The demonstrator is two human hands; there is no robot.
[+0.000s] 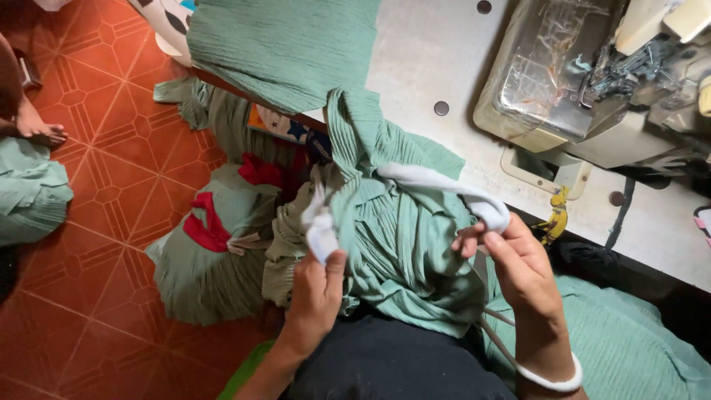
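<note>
My left hand (317, 285) is raised from my lap, fingers closed around one end of a white strip (437, 181). My right hand (518, 267) is held upright, pinching the other end between thumb and fingers. The strip arcs across the green cloth (392, 237) bunched between both hands. That cloth hangs over the table (437, 59) edge. The sewing machine (585, 81) stands close on the right. Green bundles (207, 259) crowd the floor (96, 222) on the left.
</note>
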